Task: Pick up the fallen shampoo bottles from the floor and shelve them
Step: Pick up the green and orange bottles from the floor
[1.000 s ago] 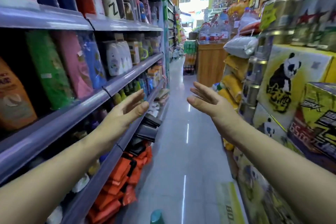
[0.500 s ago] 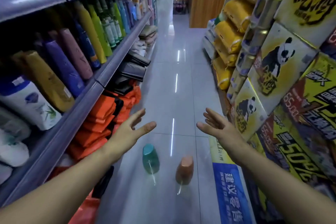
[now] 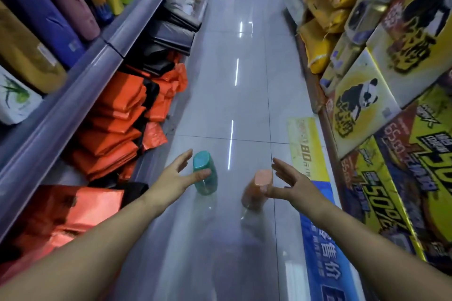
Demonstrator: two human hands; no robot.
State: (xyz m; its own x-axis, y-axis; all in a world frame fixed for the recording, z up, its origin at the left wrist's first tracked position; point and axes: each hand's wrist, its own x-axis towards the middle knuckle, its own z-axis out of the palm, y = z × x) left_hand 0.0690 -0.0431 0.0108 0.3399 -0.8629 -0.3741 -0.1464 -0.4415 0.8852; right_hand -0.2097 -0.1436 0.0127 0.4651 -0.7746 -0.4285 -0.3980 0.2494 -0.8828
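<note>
Two shampoo bottles lie on the glossy grey floor in the aisle: a teal bottle (image 3: 205, 173) and, to its right, an orange bottle (image 3: 256, 189). My left hand (image 3: 177, 176) is spread open just left of the teal bottle, its thumb in front of the bottle's side. My right hand (image 3: 291, 184) is open just right of the orange bottle, thumb near the cap. Neither hand grips a bottle. The grey shelf (image 3: 80, 85) on the left carries upright shampoo bottles in purple, pink, gold and green.
Under the left shelf lie stacks of orange bags (image 3: 117, 127) and black bags (image 3: 168, 36). Yellow sacks (image 3: 320, 29) and panda-printed cartons (image 3: 362, 102) line the right side. A yellow and blue floor sticker (image 3: 315, 215) runs along the right of the aisle.
The view has tilted down from the shelves to the floor. Both hands have dropped and reached forward, arriving beside the two bottles.
</note>
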